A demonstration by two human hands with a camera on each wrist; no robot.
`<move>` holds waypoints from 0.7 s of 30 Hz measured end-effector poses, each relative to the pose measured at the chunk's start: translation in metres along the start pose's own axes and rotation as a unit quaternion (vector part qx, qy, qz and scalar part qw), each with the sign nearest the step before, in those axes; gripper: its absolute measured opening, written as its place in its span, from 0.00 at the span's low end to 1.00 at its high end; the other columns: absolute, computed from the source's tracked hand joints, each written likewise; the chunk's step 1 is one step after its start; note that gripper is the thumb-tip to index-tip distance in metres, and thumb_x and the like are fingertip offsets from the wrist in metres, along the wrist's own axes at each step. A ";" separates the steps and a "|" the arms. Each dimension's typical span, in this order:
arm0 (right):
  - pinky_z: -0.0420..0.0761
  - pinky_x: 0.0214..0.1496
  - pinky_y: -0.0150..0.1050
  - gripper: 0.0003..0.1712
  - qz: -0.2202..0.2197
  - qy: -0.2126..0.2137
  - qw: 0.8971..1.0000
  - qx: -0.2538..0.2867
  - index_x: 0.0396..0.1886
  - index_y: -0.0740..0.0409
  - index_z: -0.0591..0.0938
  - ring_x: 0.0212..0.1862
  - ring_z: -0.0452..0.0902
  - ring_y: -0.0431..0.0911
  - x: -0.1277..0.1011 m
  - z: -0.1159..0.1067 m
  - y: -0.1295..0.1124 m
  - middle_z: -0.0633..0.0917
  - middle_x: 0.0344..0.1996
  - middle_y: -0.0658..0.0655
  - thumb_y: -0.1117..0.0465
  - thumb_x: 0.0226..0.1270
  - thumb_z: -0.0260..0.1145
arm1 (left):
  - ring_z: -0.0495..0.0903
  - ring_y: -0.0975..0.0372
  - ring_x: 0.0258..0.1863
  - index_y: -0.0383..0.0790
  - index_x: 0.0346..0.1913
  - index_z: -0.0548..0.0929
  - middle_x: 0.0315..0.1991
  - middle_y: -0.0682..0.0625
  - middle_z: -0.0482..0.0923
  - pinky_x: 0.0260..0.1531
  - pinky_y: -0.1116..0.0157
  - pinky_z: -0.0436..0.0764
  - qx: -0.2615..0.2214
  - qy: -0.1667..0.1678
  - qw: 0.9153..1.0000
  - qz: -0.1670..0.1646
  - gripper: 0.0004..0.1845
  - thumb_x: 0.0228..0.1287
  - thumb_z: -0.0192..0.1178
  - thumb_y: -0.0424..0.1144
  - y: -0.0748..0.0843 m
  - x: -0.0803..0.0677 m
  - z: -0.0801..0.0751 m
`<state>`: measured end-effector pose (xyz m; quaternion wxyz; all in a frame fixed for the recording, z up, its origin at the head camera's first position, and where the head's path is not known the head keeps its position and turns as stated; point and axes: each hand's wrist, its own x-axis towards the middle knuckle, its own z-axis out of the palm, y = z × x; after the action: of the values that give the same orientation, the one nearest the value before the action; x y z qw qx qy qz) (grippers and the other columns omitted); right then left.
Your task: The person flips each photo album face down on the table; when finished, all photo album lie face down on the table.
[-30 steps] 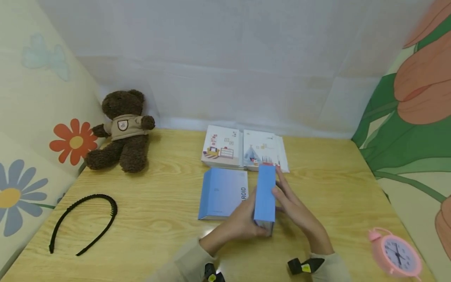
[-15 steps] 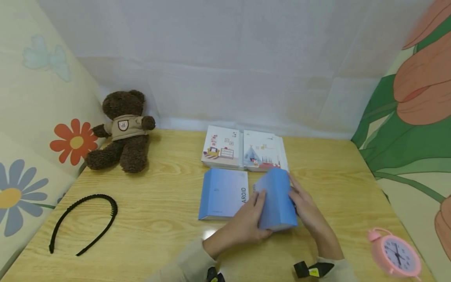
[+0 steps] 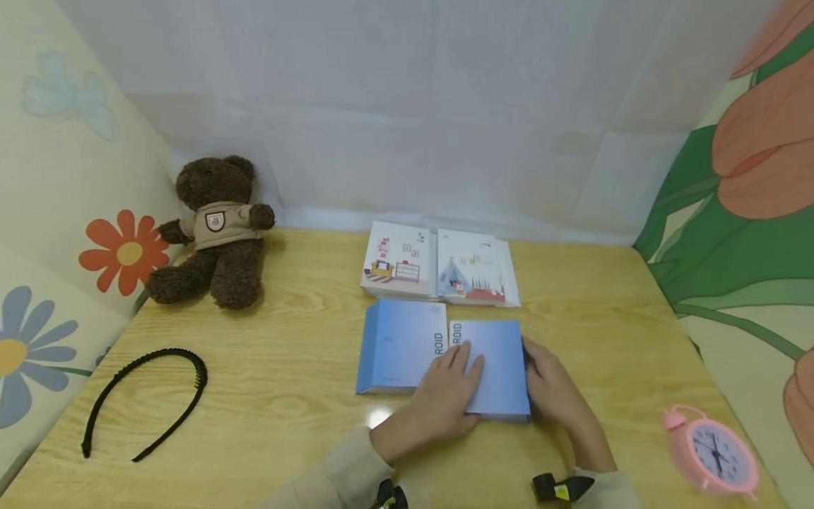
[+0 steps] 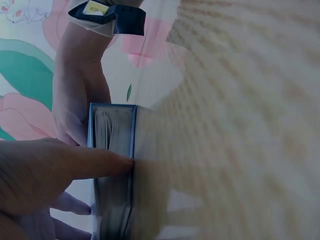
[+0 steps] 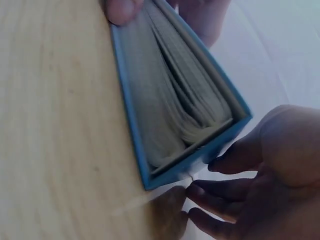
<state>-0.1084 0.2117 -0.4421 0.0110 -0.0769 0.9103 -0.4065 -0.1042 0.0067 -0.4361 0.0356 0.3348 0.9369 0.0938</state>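
A blue photo album (image 3: 499, 371), with thick pages showing in the right wrist view, is face up beside a matching blue album (image 3: 400, 353). My left hand (image 3: 439, 399) holds it at the near left: fingers lie over the cover, and the thumb (image 4: 102, 164) crosses the page edges. Along the spine on the right is my right hand (image 3: 556, 385), its loosely bent fingers (image 5: 215, 197) at or just off the spine. Whether the album rests fully on the table or slightly above it, I cannot tell.
Behind the blue albums lie white illustrated albums (image 3: 397, 258) (image 3: 470, 265). A brown teddy bear (image 3: 219, 230) sits at the back left, a black headband (image 3: 200, 378) lies at the left, and a pink alarm clock (image 3: 712, 452) stands at the right front.
The held album has turned from spine-up to flat, its cover now facing up beside the other blue album. My right hand has moved right and down along with the spine.
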 end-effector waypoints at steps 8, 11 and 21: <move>0.56 0.68 0.62 0.30 0.021 0.027 0.998 -0.052 0.71 0.63 0.59 0.68 0.56 0.64 0.019 -0.002 -0.027 0.63 0.67 0.69 0.58 0.73 0.49 | 0.49 0.42 0.71 0.38 0.72 0.56 0.72 0.34 0.48 0.67 0.42 0.53 -0.088 -0.001 0.995 -0.049 0.57 0.40 0.74 0.56 -0.033 -0.018 -0.023; 0.53 0.68 0.64 0.35 -0.007 0.023 0.995 -0.099 0.71 0.60 0.60 0.68 0.55 0.65 0.035 0.013 -0.047 0.63 0.67 0.69 0.50 0.70 0.55 | 0.46 0.40 0.71 0.37 0.73 0.52 0.73 0.32 0.44 0.67 0.40 0.51 -0.122 0.022 0.987 -0.098 0.64 0.33 0.77 0.53 -0.057 -0.034 -0.032; 0.39 0.72 0.61 0.47 -0.046 -0.085 0.974 -0.207 0.72 0.58 0.59 0.73 0.43 0.61 0.074 0.069 -0.088 0.51 0.73 0.65 0.32 0.63 0.53 | 0.56 0.39 0.67 0.26 0.71 0.48 0.68 0.29 0.54 0.64 0.38 0.56 -0.176 0.074 0.963 -0.190 0.67 0.32 0.79 0.50 -0.101 -0.074 -0.022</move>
<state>-0.1646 0.0921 -0.4202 0.0538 -0.1535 0.9659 -0.2012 -0.1129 -0.1203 -0.4340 0.0418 0.1314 0.9521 0.2730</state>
